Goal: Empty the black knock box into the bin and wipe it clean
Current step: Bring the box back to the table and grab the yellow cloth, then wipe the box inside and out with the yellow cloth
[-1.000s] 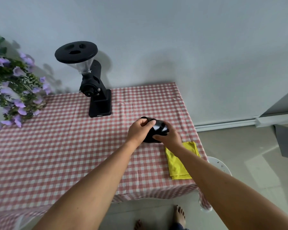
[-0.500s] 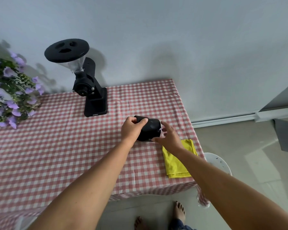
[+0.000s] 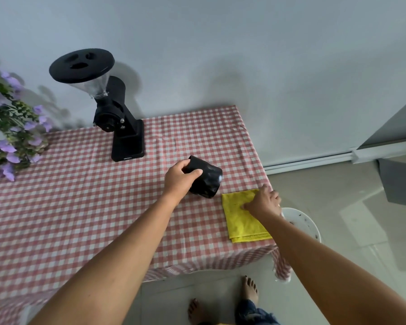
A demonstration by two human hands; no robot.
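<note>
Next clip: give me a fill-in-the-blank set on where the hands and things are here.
1. The left hand grips the ___ cylindrical knock box.
2. The right hand touches the yellow folded cloth, lying to the knock box's ___.
3. The white round bin stands on the ___, beside the checked-cloth table.
Missing words: black; right; floor.

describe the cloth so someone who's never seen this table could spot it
Find the table with the red checked cover; look at its near right corner. A folded cloth lies flat there, right of the black knock box. Nothing else on the table is bright yellow.
</note>
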